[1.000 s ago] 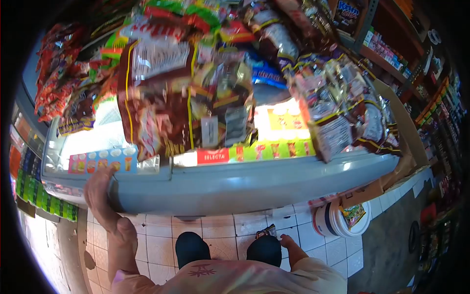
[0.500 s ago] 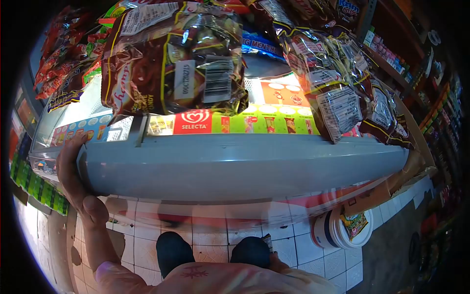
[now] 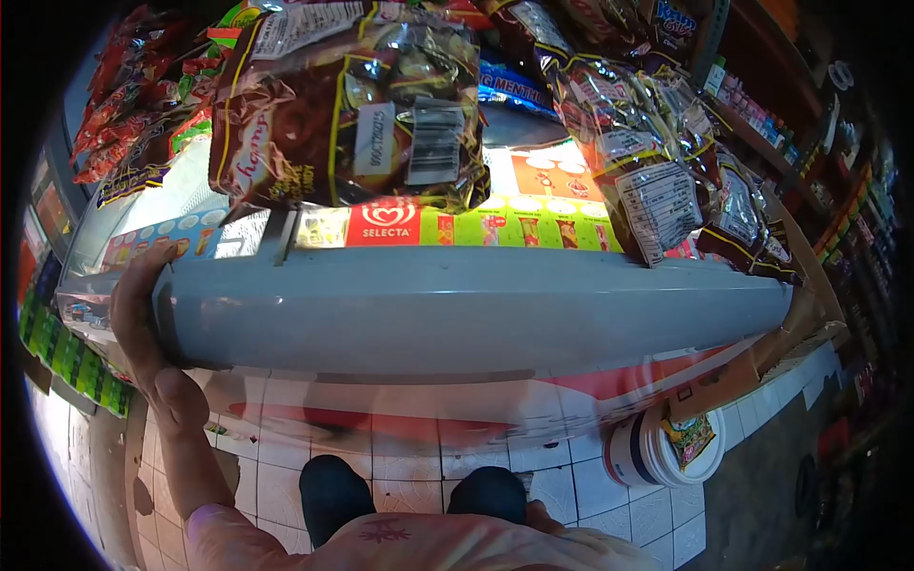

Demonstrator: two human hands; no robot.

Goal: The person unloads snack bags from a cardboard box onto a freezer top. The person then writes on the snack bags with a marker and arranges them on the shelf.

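1. Pale tiles [image 3: 548, 495] cover the floor of a packed shop, with stocked shelves [image 3: 752, 107] along the right side and green packs [image 3: 74, 364] at the lower left.
2. Across the middle runs a grey-rimmed freezer [image 3: 457, 309], directly in front of the person, its lit top showing a red SELECTA label [image 3: 385, 222] beside a green strip of product pictures.
3. The left hand [image 3: 133, 319] has its grip on the freezer's near left corner: fingers bent over the upper edge, thumb lower down by the underside.
4. Only a bit of the right hand [image 3: 543, 517] shows, just beside the right knee [image 3: 487, 493]; whether its grip is clenched or released, I cannot tell.
5. Over the freezer's top is a large brown candy bag [image 3: 347, 124] with a barcode, and more brown bags [image 3: 657, 195] overhang its right part. Between them shows a blue bag [image 3: 514, 88]; red packets [image 3: 107, 138] sit at the far left.
6. Below the right end stands a white bucket [image 3: 633, 447], a colourful packet [image 3: 689, 440] on its lid, near some cardboard [image 3: 762, 354].
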